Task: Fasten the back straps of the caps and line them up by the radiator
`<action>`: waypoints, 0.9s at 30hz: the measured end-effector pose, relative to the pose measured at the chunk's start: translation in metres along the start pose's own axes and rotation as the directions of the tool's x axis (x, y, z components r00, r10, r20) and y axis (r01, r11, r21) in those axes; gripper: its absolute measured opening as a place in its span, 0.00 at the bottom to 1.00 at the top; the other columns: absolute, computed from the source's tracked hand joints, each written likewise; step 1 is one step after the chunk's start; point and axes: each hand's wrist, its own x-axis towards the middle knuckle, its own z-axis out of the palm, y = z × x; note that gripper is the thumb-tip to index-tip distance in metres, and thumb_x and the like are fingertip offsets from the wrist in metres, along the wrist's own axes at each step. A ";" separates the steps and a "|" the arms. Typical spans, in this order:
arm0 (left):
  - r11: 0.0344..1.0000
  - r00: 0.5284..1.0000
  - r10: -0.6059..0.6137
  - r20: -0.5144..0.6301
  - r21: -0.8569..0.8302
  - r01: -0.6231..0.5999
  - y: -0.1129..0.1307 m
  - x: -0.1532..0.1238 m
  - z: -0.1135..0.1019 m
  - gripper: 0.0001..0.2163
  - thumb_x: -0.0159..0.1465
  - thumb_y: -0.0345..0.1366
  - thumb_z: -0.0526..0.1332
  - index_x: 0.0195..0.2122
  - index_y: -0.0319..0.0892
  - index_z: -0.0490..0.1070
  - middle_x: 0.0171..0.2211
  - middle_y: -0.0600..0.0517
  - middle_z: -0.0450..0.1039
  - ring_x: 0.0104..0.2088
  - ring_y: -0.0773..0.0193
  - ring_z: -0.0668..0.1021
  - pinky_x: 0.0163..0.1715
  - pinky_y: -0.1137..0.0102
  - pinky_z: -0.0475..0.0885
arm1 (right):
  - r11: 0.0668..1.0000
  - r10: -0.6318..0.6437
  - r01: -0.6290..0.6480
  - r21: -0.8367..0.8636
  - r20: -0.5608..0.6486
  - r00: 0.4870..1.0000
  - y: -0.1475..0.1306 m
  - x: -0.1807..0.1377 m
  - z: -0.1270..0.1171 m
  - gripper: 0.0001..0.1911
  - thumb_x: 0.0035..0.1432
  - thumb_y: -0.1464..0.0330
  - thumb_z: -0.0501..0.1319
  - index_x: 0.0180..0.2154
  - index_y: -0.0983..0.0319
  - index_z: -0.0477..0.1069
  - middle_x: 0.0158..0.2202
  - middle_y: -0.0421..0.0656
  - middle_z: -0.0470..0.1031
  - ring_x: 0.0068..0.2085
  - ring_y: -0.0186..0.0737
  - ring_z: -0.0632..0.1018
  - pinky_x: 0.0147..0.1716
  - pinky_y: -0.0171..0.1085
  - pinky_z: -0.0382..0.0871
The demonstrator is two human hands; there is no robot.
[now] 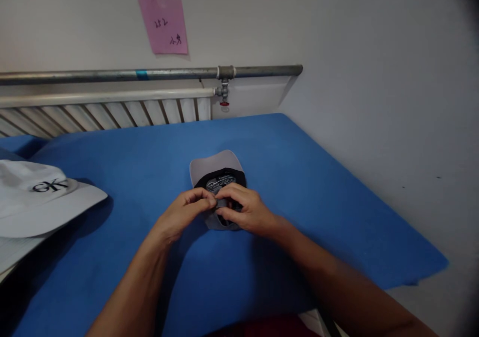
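A grey cap (213, 166) with a black inner band lies upside down on the blue cloth (299, 177), brim pointing away from me. My left hand (185, 212) and my right hand (245, 209) meet at the cap's near rear edge. Both pinch the strap at the back of the cap between curled fingers. The strap itself is mostly hidden under the fingertips.
A white cap (33, 197) with black lettering rests at the left edge on a stack of other white items. Behind the cloth run a radiator (112, 111) and a metal pipe (149, 73) with a red-handled valve (224, 97). A pink note (163, 25) hangs on the wall.
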 end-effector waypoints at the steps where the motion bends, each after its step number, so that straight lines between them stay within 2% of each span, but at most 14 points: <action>1: 1.000 1.000 -0.005 0.005 -0.015 0.005 0.000 0.000 0.000 0.05 0.55 0.36 0.64 0.26 0.41 0.72 0.26 0.55 0.68 0.29 0.68 0.68 0.33 0.71 0.62 | 1.000 -0.003 0.003 0.001 -0.001 1.000 -0.001 0.000 0.000 0.08 0.55 0.70 0.63 0.39 0.59 0.72 0.36 0.42 0.72 0.34 0.35 0.73 0.36 0.36 0.69; 6: 0.998 1.000 -0.012 0.019 -0.060 0.013 0.000 0.001 0.000 0.05 0.52 0.35 0.64 0.24 0.41 0.72 0.25 0.55 0.68 0.29 0.67 0.67 0.33 0.70 0.61 | 1.000 -0.022 0.022 -0.009 -0.027 0.999 -0.002 0.000 0.002 0.09 0.52 0.72 0.63 0.38 0.60 0.71 0.34 0.41 0.72 0.33 0.34 0.73 0.35 0.35 0.70; 11: 0.998 1.000 -0.005 0.029 -0.059 0.007 0.002 -0.002 -0.003 0.04 0.51 0.32 0.60 0.20 0.41 0.68 0.30 0.53 0.72 0.35 0.64 0.70 0.37 0.69 0.61 | 0.998 -0.060 0.059 -0.007 -0.043 0.997 -0.002 -0.001 0.005 0.11 0.49 0.76 0.60 0.38 0.61 0.70 0.32 0.39 0.70 0.30 0.31 0.72 0.33 0.33 0.70; 17: 0.999 0.998 -0.027 0.050 -0.038 0.029 0.004 -0.005 -0.010 0.03 0.51 0.31 0.58 0.22 0.41 0.65 0.36 0.51 0.74 0.41 0.60 0.71 0.41 0.67 0.62 | 0.999 -0.045 0.045 -0.026 -0.026 0.999 -0.002 -0.001 0.004 0.09 0.50 0.76 0.60 0.36 0.62 0.70 0.32 0.40 0.69 0.30 0.31 0.71 0.32 0.33 0.69; 21: 0.996 0.998 -0.031 0.050 0.086 0.027 0.008 -0.007 -0.010 0.05 0.52 0.33 0.59 0.22 0.40 0.64 0.31 0.53 0.70 0.35 0.64 0.69 0.36 0.69 0.62 | 0.992 -0.104 0.103 -0.068 -0.012 0.994 -0.003 -0.002 0.005 0.09 0.51 0.76 0.59 0.37 0.62 0.69 0.33 0.40 0.69 0.31 0.31 0.71 0.33 0.33 0.69; 24: 0.980 0.995 -0.073 0.075 0.193 0.058 0.010 -0.007 -0.009 0.10 0.56 0.41 0.62 0.25 0.40 0.66 0.24 0.56 0.64 0.28 0.68 0.64 0.29 0.70 0.59 | 0.981 -0.160 0.164 -0.103 0.042 0.986 -0.005 -0.003 0.007 0.08 0.52 0.76 0.58 0.36 0.62 0.68 0.32 0.41 0.69 0.33 0.34 0.71 0.35 0.35 0.68; 27: 0.983 0.987 -0.106 0.123 0.161 0.086 0.008 -0.006 -0.010 0.14 0.54 0.43 0.66 0.26 0.40 0.64 0.22 0.58 0.61 0.25 0.70 0.62 0.26 0.72 0.56 | 0.984 -0.166 0.172 -0.057 0.087 0.982 -0.007 -0.002 0.004 0.08 0.52 0.75 0.59 0.37 0.62 0.68 0.34 0.42 0.70 0.35 0.36 0.72 0.37 0.36 0.69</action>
